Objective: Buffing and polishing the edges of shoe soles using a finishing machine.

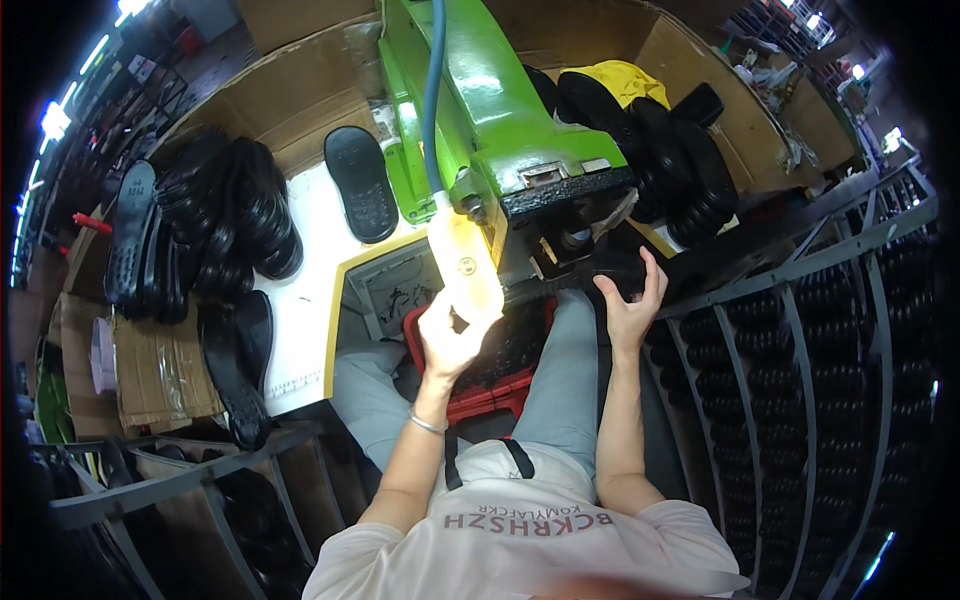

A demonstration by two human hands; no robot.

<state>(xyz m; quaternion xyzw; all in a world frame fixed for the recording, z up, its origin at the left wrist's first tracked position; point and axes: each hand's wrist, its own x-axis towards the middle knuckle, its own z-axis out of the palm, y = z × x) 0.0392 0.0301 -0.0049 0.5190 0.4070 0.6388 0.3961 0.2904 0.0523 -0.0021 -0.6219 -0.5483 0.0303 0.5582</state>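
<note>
My left hand (452, 342) is just below a brightly glowing lamp (466, 262) at the sewing-type machine's front. Glare and the lamp hide most of its fingers, so what it holds, if anything, does not show. My right hand (632, 308) is raised to the right of the machine head, thumb and fingers spread in a C shape. A dark area lies behind those fingers; whether they touch anything there is hard to make out. The green machine (500, 110) stands in front of me, a blue hose (433, 90) running down its front to the lamp.
A lone black shoe sole (360, 185) lies on the white tabletop (305, 300). Stacks of black soles (225, 205) stand left, more soles (680, 165) right beside a yellow cloth (625, 80). A red crate (485, 400) sits between my legs. Metal racks (785, 400) of soles flank me.
</note>
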